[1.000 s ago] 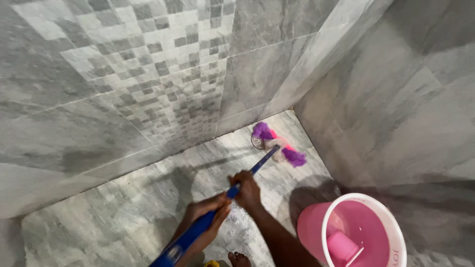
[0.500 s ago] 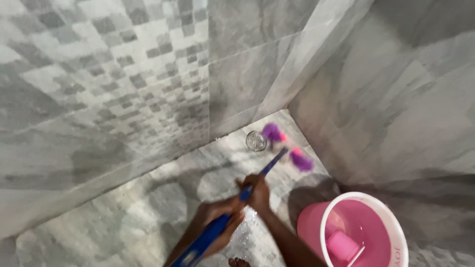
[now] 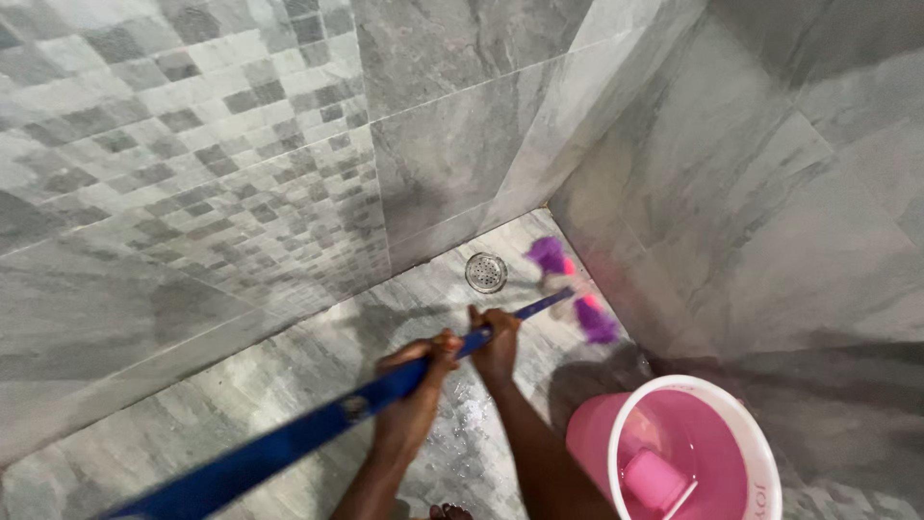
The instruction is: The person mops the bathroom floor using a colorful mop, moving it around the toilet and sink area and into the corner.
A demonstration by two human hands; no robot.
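Both my hands grip a long blue brush handle [image 3: 318,424] that slants from the lower left up toward the corner. My left hand [image 3: 416,385] holds it lower down, my right hand [image 3: 497,342] further up. At the handle's far end a scrub brush head [image 3: 570,287] with purple and pink bristles rests on the grey marble floor, against the right wall. A round metal floor drain [image 3: 486,272] lies just to its left.
A pink bucket [image 3: 616,433] holding water and a pink mug [image 3: 656,480] stands at the lower right by the wall. Grey tiled walls, one with a mosaic band [image 3: 221,144], meet in the corner beyond the drain. The floor [image 3: 289,366] looks wet near my hands.
The brush head has swept right, off the drain and toward the right wall. My hands have shifted with the handle, and the view has moved slightly.
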